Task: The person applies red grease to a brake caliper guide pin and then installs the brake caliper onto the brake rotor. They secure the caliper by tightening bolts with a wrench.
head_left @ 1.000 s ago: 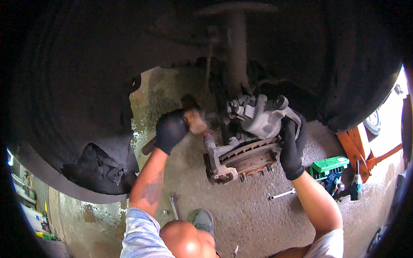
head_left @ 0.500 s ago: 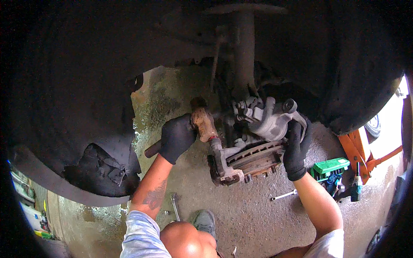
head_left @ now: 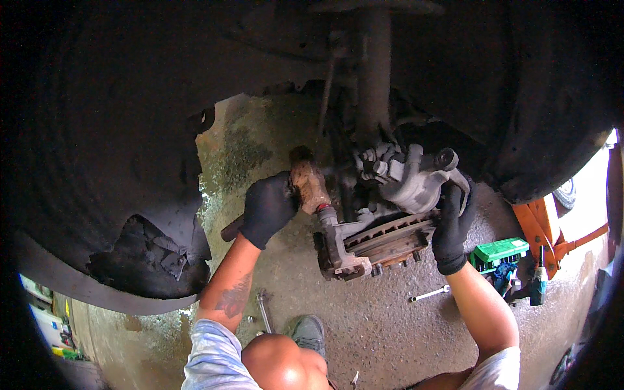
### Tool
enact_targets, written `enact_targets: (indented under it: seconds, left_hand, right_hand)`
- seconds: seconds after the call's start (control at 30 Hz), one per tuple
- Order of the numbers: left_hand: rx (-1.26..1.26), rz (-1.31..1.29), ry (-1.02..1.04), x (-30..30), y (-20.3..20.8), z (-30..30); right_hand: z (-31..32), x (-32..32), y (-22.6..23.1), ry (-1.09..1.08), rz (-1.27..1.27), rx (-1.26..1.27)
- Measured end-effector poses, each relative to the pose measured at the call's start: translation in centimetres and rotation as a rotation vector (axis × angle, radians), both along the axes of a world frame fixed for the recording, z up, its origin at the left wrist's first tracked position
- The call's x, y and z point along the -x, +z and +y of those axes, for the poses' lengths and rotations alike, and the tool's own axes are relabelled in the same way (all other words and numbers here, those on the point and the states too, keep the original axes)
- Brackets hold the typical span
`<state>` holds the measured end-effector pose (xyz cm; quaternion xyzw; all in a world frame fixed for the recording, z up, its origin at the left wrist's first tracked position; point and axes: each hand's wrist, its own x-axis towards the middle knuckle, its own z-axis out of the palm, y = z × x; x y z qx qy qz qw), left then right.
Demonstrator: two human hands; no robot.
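My left hand (head_left: 268, 209), in a black glove, is closed round the handle of a hammer with a rusty, blocky head (head_left: 309, 184). The lower face of that head is at the top of the grey brake caliper bracket (head_left: 333, 242), beside a small red ring; whether they touch I cannot tell. Also gloved in black, my right hand (head_left: 451, 227) grips the curved arm of the steering knuckle (head_left: 416, 188), some fingers behind the metal. Between the hands sits the rusty brake disc (head_left: 393, 235), studs facing me.
Above is the dark wheel arch (head_left: 123, 130), with the strut (head_left: 374, 78) coming down. A spanner (head_left: 265, 312) and another spanner (head_left: 429, 294) lie on the concrete floor. At right are a green socket case (head_left: 499, 249), a power tool (head_left: 538, 286) and an orange jack (head_left: 538, 227).
The steering knuckle and brake disc have shifted slightly to the right, and my right hand with them. The hammer in my left hand stays almost in place.
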<state>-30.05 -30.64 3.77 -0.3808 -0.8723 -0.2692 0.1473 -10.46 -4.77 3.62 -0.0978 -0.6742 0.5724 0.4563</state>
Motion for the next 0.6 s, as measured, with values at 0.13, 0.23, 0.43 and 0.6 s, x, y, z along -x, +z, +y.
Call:
enact_targets:
  seconds: [0.13, 0.23, 0.43, 0.6]
  left_hand:
    - [-0.004, 0.159, -0.019, 2.5, -1.9, 0.1]
    - [-0.044, 0.268, 0.01, 7.5, -2.4, -0.8]
    - [-0.026, 0.076, 0.076, -0.4, -0.7, 0.4]
    - [0.049, 0.141, 0.061, -0.2, 0.2, 0.1]
  right_hand:
    - [0.6, -0.4, 0.0, 0.008, -0.054, -0.03]
    - [-0.2, 0.0, 0.2, -0.003, -0.02, -0.016]
    - [0.0, -0.1, -0.2, -0.024, -0.02, -0.004]
    - [0.5, -0.2, -0.1, 0.011, -0.008, -0.028]
